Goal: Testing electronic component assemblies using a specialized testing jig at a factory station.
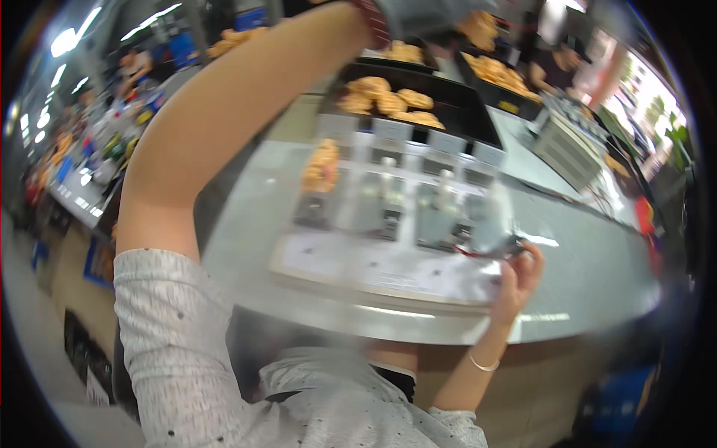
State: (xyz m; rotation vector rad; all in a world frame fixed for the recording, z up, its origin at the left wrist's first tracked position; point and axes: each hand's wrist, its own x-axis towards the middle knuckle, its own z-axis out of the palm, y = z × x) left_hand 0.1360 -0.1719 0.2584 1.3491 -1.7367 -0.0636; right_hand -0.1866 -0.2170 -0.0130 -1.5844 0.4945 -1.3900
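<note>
My left arm stretches across to the far side. My left hand (429, 11), in what looks like a grey glove, is blurred and cut off by the top edge. A tan lumpy piece (478, 30) is beside it; whether the fingers hold it is unclear. My right hand (519, 280) is closed at the near right corner of a white fixture board (358, 265), pinching a small black part (514, 245) with a red wire (474, 254). Upright clear plates and dark clamps stand in a row on the board. Another tan lumpy piece (321, 168) stands at its left end.
Behind the board sits a black tray (463, 112) with several tan lumpy pieces. Farther right are another filled black tray (497, 75) and a beige instrument box (567, 149) with cables. A person (556, 71) is at the far right. The grey tabletop (597, 261) curves nearby.
</note>
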